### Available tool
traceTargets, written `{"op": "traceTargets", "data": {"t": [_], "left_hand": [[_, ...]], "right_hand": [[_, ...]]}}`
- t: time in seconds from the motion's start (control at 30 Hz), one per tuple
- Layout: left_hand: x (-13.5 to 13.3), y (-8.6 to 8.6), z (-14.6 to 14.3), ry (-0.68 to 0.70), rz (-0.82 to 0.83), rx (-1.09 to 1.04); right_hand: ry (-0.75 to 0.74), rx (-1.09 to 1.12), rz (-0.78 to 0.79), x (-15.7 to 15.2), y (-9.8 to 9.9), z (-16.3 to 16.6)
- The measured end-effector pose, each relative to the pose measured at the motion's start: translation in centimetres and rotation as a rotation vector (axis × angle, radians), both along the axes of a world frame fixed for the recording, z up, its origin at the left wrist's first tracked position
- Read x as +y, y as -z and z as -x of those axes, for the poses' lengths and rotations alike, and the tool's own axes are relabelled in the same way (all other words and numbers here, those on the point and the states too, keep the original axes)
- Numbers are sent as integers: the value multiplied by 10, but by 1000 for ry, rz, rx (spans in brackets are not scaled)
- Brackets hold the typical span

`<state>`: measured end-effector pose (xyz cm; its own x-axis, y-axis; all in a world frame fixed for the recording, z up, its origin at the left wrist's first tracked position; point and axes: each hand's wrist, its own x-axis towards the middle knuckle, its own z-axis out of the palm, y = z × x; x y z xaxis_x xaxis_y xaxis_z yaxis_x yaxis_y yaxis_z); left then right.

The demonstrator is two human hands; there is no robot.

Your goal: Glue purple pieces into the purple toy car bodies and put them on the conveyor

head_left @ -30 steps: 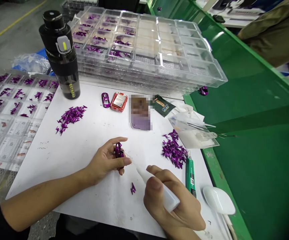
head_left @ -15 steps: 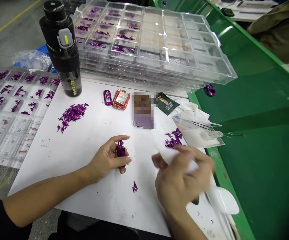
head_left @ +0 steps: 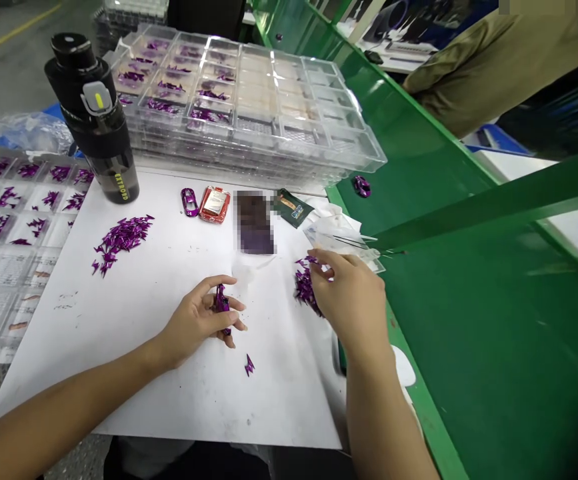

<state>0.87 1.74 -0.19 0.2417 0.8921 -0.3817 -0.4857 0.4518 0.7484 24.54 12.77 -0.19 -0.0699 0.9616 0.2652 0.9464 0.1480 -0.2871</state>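
Note:
My left hand (head_left: pixel 201 320) rests on the white board (head_left: pixel 159 373) and pinches a small shiny purple part (head_left: pixel 221 303) between thumb and fingers. My right hand (head_left: pixel 351 293) lies palm down over the right-hand pile of purple pieces (head_left: pixel 305 285), its fingertips curled onto the pile. Whether a piece sits in those fingers is hidden. One loose purple piece (head_left: pixel 249 365) lies on the board just below my left hand.
A second purple pile (head_left: pixel 119 239) lies at the left, near a black bottle (head_left: pixel 93 117). Stacked clear trays (head_left: pixel 249 107) stand behind; another tray (head_left: pixel 3 220) lies left. A purple toy car (head_left: pixel 189 201), a red case (head_left: pixel 215 204) and a green conveyor (head_left: pixel 469 300) are nearby.
My right hand has put down the white tube it held and moved up and left onto the right purple pile. My left hand keeps its hold on the purple part.

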Motion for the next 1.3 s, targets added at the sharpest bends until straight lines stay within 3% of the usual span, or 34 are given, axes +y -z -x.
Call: {"op": "traceTargets", "data": {"t": [0.13,0.33,0.57,1.0,1.07,1.17,1.23,1.3], "left_hand": [[2,-1,0,13,17,11],[3,-5,-2,11,16,2],[0,-6,-3,-19,18,26],[0,-6,-2,-18,12,4],[-1,-5,-2,-56,16,-1],[-1,-3,-5,-154,33,-16],[-2,-2,-6,-203,40,-54],[-2,0,-7,-221,36,-112]], "right_hand": [[-14,-76,4,22,13,-12],[-128,-44,-23,20,27,-11],[-201,16,14,14,27,-13],[-174,84,86,9,17,-8],[-176,123,-2,-1,6,0],[-200,247,-318,-29,-12,21],[-316,301,-505,-50,-20,41],[-497,339,-559,-67,-21,59]]}}
